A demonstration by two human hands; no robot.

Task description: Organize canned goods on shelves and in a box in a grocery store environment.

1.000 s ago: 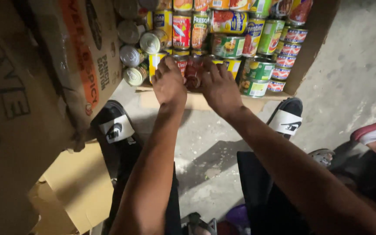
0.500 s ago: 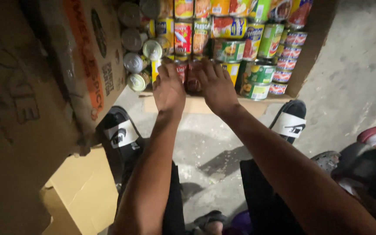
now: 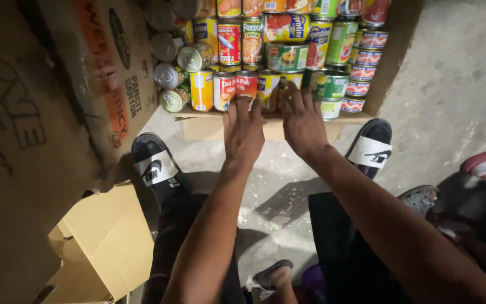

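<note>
A low box on the floor held lots of cans, stacked w/ labels facing out. Left hand lay flat, fingers spread, tips on a red can in the front row. Right hand was flat & spread too, at a yellow can just beside. Top cans were cut off

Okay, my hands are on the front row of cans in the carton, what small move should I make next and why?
Probably close the left hand round the red can at its fingertips. Both hands lie flat and open, the right hand beside it against the front cans, and neither grips anything yet, so a firm hold on one can seems the sensible next step.
</note>
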